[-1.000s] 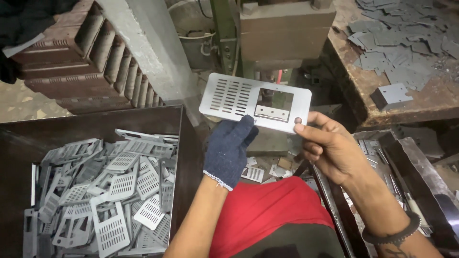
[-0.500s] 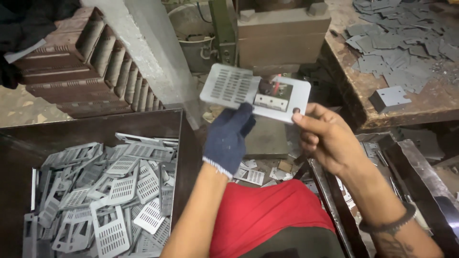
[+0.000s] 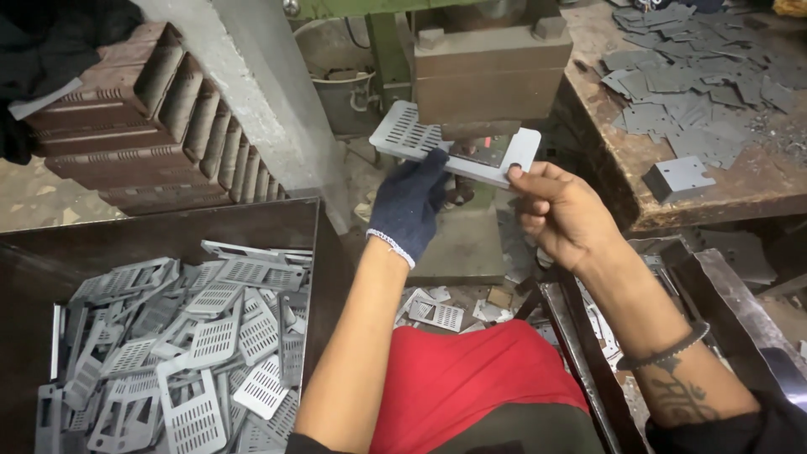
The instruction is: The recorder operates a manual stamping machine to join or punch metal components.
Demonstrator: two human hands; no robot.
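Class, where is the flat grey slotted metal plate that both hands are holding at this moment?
In the head view, upper centre: the flat grey slotted metal plate sits under the brown press block, between the gloved left hand and bare right hand.

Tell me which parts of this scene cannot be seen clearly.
- Head view: middle of the slotted metal plate, hidden under the press block.
- Left hand: glove covers its fingers.
- Right hand: palm faces away.
- Bin of plates: cut by the bottom edge.
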